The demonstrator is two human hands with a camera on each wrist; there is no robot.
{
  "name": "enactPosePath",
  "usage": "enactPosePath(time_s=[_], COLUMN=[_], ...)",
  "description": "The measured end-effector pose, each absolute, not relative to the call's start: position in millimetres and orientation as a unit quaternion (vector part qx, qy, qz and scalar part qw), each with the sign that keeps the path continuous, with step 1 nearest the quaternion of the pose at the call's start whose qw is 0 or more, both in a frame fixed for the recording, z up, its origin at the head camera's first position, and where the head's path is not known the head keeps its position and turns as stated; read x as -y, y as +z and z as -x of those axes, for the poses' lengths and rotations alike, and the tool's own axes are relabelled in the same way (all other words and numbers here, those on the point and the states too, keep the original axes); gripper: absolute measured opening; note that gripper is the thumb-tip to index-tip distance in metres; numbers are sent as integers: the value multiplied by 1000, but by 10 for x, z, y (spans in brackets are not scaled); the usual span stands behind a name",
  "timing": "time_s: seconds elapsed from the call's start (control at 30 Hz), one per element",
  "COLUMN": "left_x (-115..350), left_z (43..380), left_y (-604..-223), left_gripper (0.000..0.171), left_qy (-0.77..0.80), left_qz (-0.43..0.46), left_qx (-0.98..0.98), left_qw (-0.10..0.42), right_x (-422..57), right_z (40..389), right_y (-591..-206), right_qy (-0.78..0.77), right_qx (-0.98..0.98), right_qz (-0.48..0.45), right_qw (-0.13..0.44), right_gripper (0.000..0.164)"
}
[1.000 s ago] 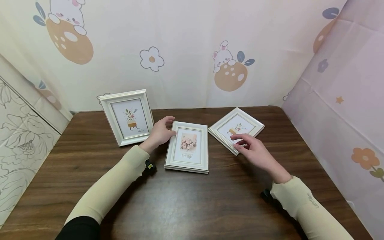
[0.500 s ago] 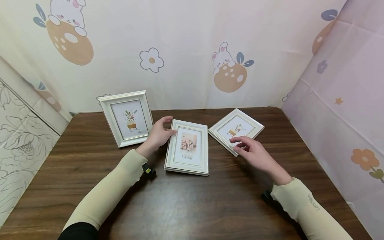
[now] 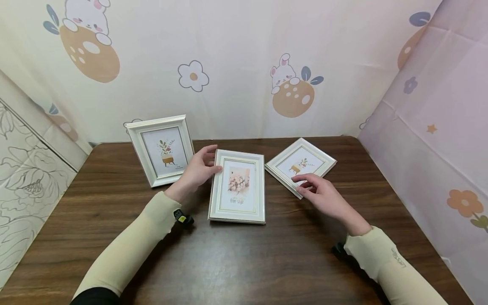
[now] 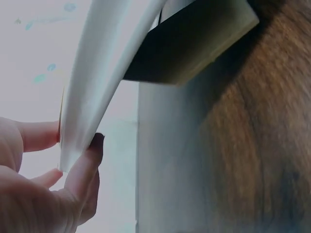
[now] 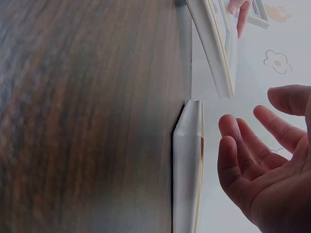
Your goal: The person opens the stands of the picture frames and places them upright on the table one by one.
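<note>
In the head view, my left hand [image 3: 195, 169] grips the left edge of the middle white picture frame [image 3: 239, 186], which shows pink flowers. Its far end is raised off the table. The left wrist view has thumb and fingers on opposite faces of this frame [image 4: 99, 77], with a dark flap [image 4: 194, 43] sticking out behind it. My right hand [image 3: 324, 195] hovers over the near corner of a second white picture frame [image 3: 301, 156], which lies flat and turned at an angle. In the right wrist view, the right hand [image 5: 272, 170] has loosely bent fingers holding nothing.
A third white picture frame [image 3: 164, 152] with a potted plant print stands upright at the back left, close behind my left hand. Dark wood makes up the tabletop [image 3: 236, 262]. A printed curtain [image 3: 232, 101] hangs along its back edge.
The far end of the middle picture frame has risen from the table, tilting the frame up toward me. My left hand has moved slightly left and up with it. The right hand has stayed put.
</note>
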State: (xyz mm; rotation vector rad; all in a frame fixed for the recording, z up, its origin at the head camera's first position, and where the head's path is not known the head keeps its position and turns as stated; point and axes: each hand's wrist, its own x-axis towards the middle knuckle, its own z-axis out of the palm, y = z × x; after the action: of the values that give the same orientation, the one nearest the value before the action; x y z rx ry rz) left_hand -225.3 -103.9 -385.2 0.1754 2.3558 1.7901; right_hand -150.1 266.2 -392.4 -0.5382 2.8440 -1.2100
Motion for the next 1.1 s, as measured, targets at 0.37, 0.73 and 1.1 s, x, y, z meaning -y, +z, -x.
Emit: enactPosePath(time_s=[0.37, 0.73, 1.1], left_x=[1128, 1180, 1233], left_z=[2241, 2190, 2087], left_y=[-3818, -3744, -3666], left_gripper=[68, 64, 59], left_qy=[615, 602, 605], left_qz=[-80, -94, -101], left_qx=[-778, -791, -789], left_qw=[101, 57, 41], right_x=[-2644, -2658, -2708], right_z=[1486, 1461, 1481], right_y=[-3948, -3841, -3724], right_qy=[-390, -366, -311], right_qx=[-905, -912, -925], right_qz=[170, 182, 208], right_qw=[4, -23, -61], right_gripper=[27, 29, 27])
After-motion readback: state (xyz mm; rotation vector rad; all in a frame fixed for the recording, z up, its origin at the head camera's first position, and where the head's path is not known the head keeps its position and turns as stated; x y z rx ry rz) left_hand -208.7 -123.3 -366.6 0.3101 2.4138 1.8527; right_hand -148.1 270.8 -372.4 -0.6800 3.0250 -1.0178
